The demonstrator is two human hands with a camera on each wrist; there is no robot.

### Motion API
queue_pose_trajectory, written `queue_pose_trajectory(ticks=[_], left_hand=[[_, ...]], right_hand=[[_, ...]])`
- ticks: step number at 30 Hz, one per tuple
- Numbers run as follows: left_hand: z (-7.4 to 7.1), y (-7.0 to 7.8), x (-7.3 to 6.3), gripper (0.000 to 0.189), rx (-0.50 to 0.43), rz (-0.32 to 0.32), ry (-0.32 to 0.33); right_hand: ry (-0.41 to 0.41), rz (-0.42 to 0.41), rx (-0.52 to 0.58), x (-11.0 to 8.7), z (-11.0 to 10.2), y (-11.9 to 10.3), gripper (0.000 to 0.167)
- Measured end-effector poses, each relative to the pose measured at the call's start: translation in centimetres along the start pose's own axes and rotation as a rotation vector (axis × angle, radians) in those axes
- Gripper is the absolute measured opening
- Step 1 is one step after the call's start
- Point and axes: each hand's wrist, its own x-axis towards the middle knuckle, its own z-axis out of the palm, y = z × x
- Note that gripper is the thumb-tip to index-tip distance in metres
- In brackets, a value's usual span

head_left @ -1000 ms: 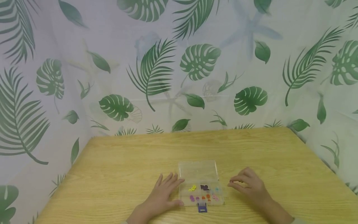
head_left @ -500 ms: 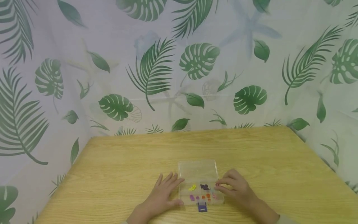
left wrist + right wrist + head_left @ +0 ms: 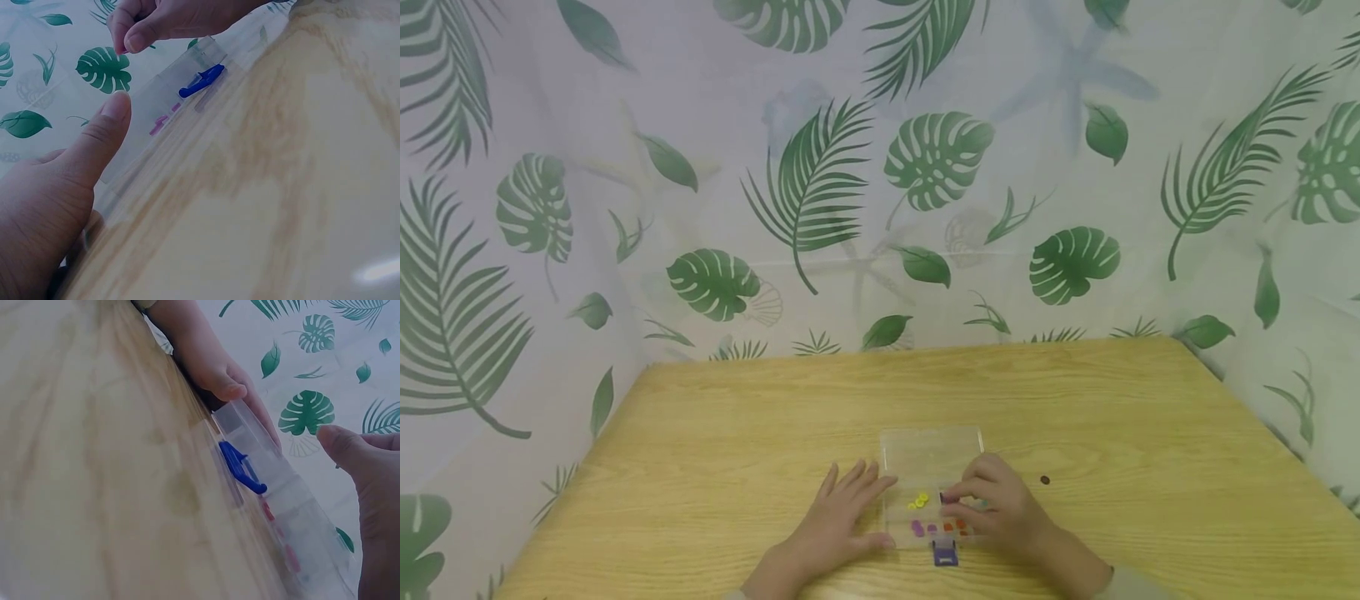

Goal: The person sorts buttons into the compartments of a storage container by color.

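Note:
A clear plastic compartment box point(image 3: 904, 546) lies with its lid point(image 3: 931, 450) folded back. Its blue latch point(image 3: 945, 552) faces the near side. Inside are small round button-like pieces: yellow point(image 3: 921, 500), purple point(image 3: 917, 528) and orange point(image 3: 948, 527). My left hand point(image 3: 835, 521) rests at the box's left side, fingers spread, with forefinger and thumb by its edge. Over the right half, my right hand point(image 3: 1003, 510) pinches a small dark button point(image 3: 947, 497) between thumb and forefinger. It covers the right compartments. The button is barely visible in the wrist views.
A small dark button point(image 3: 1045, 480) lies on the wooden table point(image 3: 760, 425) to the right of the box. Behind the table hangs a white leaf-print cloth point(image 3: 850, 208), which also runs along both sides.
My right hand has moved left from beside the box to over its compartments, a small piece pinched in it. A dark button on the table has come into sight. My left hand stays put.

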Motion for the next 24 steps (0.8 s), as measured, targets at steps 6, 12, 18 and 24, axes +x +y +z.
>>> queue_pose_trajectory(ticks=[6, 12, 18, 24], left_hand=[[-0.1, 0.1, 0.0, 0.072, -0.002, -0.001, -0.004], [-0.2, 0.2, 0.0, 0.072, -0.012, 0.001, -0.004], [-0.2, 0.2, 0.0, 0.073, 0.003, 0.001, -0.002], [-0.2, 0.1, 0.0, 0.072, -0.002, 0.007, -0.009]], right_hand=[[-0.028, 0.020, 0.010, 0.0, 0.8, -0.1, 0.023], [-0.056, 0.016, 0.006, -0.1, 1.4, 0.0, 0.017], [-0.083, 0.036, -0.022, -0.2, 1.6, -0.1, 0.021], [-0.080, 0.074, -0.041, -0.4, 1.4, -0.2, 0.028]])
